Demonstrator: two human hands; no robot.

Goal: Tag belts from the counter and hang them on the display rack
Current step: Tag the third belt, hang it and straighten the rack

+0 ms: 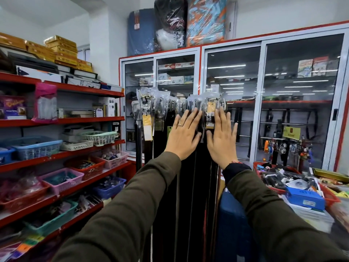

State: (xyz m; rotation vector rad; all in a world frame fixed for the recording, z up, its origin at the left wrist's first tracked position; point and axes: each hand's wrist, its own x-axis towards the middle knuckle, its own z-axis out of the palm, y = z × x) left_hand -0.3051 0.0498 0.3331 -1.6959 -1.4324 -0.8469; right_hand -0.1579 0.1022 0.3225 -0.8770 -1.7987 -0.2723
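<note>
Shop interior: white walls (105,35) and ceiling, red metal shelving (62,121) stocked with plastic baskets (37,148) at left, a red-trimmed glass-door cabinet (264,103) reflecting strip lights behind, wrapped bundles (188,21) stacked on top.

Left hand (182,138) and right hand (221,141) press flat, fingers (196,114) spread, on hanging belts (188,195).
</note>
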